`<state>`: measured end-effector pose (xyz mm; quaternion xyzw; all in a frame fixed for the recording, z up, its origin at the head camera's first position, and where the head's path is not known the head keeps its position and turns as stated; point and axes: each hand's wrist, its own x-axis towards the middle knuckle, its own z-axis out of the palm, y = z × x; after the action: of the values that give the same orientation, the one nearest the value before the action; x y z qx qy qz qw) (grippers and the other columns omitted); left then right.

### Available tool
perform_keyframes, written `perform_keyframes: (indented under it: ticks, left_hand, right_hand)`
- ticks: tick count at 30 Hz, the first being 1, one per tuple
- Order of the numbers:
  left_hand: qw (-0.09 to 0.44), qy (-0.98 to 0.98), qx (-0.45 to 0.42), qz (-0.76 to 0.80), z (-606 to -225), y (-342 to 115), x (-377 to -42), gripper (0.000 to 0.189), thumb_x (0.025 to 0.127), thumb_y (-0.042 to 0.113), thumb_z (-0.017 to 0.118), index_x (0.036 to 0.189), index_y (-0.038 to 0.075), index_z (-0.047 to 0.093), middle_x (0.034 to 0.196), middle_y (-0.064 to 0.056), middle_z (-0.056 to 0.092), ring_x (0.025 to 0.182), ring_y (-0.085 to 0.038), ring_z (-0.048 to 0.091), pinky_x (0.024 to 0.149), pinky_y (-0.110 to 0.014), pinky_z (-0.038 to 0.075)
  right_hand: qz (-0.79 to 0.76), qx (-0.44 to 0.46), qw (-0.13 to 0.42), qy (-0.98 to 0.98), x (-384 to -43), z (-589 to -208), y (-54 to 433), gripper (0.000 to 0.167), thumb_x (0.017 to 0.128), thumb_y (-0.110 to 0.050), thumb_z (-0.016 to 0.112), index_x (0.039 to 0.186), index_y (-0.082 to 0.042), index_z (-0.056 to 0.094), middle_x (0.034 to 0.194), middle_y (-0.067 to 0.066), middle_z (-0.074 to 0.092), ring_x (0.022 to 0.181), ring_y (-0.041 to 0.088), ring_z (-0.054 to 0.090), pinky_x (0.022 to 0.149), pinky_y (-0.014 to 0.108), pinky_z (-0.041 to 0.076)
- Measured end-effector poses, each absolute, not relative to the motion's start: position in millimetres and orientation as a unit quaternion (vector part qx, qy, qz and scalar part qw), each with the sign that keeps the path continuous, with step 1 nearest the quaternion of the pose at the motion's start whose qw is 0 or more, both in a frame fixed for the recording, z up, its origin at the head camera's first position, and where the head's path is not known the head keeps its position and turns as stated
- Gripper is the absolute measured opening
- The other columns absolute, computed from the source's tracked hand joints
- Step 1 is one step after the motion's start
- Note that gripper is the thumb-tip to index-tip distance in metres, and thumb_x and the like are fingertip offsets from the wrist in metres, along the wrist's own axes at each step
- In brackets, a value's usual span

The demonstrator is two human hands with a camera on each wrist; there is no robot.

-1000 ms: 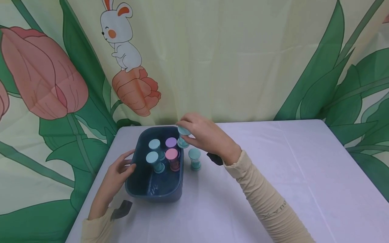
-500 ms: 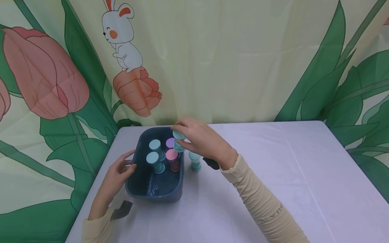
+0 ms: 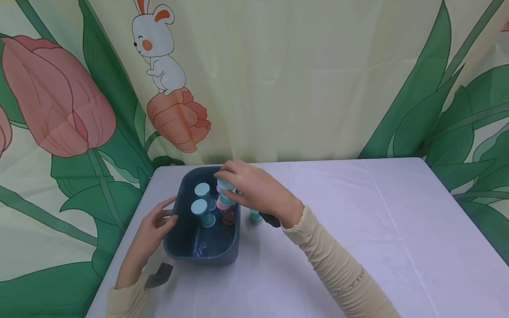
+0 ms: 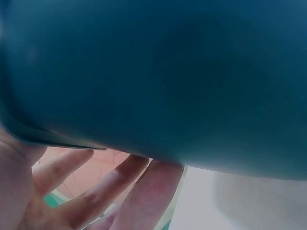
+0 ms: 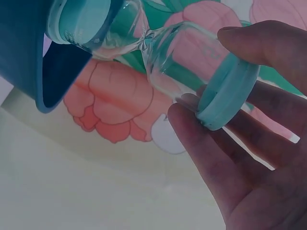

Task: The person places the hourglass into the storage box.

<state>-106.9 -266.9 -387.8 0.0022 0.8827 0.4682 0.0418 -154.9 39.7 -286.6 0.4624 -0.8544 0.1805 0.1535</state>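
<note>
My right hand (image 3: 258, 190) pinches a teal-capped hourglass (image 3: 225, 183) by its upper cap, over the right side of a dark blue bin (image 3: 222, 258). Seen from the right wrist, thumb and fingertips clasp one cap of this clear hourglass (image 5: 184, 60), while its other end lies over the bin's rim (image 5: 45, 108). Fingers of my left hand (image 3: 153, 229) rest against the bin's left side; in the left wrist view they touch the outer wall (image 4: 158, 86). Inside stand two light blue hourglasses (image 3: 202, 191) and a pink hourglass (image 3: 228, 216). A purple one is mostly hidden.
Another teal hourglass (image 3: 256, 217) stands on the table just right of the bin, partly covered by my right hand. A white cloth (image 3: 338, 221) covers the table. Behind it hangs a curtain (image 3: 298, 88) printed with tulips and a rabbit.
My right hand has carried the teal hourglass leftward and nearer, from the bin's right rim to over the pink and purple hourglasses. The left hand and the bin stay put.
</note>
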Motion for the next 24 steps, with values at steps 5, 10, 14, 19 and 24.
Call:
perform_keyframes:
  ticks: [5,10,14,19,24]
  left_hand:
    - [0.038,0.883,0.007,0.467,-388,-266,-106,0.06,0.101,0.033,0.057,0.155,0.019,0.033,0.139,-0.028,0.053,0.126,-0.048,0.053,0.101,-0.062,0.043]
    - [0.037,0.883,0.006,0.469,-388,-266,-106,0.06,0.101,0.033,0.057,0.155,0.019,0.034,0.139,-0.027,0.053,0.126,-0.048,0.053,0.101,-0.063,0.043]
    - [0.038,0.882,0.005,0.469,-388,-266,-106,0.06,0.101,0.033,0.057,0.155,0.02,0.034,0.139,-0.027,0.053,0.126,-0.048,0.053,0.101,-0.062,0.042]
    - [0.037,0.883,0.007,0.467,-387,-266,-106,0.059,0.102,0.032,0.056,0.155,0.019,0.033,0.138,-0.028,0.053,0.127,-0.048,0.053,0.101,-0.062,0.042]
    - [0.036,0.883,0.007,0.469,-387,-266,-105,0.058,0.102,0.033,0.056,0.154,0.02,0.034,0.138,-0.027,0.054,0.126,-0.048,0.053,0.101,-0.061,0.043]
  right_hand:
    - [0.171,0.469,0.154,-0.853,-153,-290,38,0.04,0.089,-0.017,0.075,0.126,-0.005,0.066,0.12,0.007,0.064,0.111,0.018,0.06,0.092,0.025,0.054]
    - [0.171,0.481,0.145,-0.848,-152,-296,35,0.04,0.088,-0.017,0.075,0.125,-0.004,0.066,0.119,0.007,0.063,0.11,0.018,0.058,0.092,0.023,0.054]
    - [0.168,0.488,0.134,-0.846,-152,-301,32,0.038,0.089,-0.017,0.074,0.124,-0.005,0.066,0.117,0.005,0.064,0.106,0.016,0.059,0.088,0.021,0.054]
    - [0.171,0.495,0.114,-0.844,-151,-308,29,0.038,0.088,-0.017,0.075,0.124,-0.006,0.066,0.115,0.005,0.065,0.103,0.015,0.059,0.087,0.021,0.055]
    - [0.167,0.497,0.114,-0.844,-148,-310,26,0.038,0.089,-0.017,0.075,0.124,-0.006,0.066,0.115,0.005,0.065,0.101,0.015,0.059,0.086,0.021,0.055]
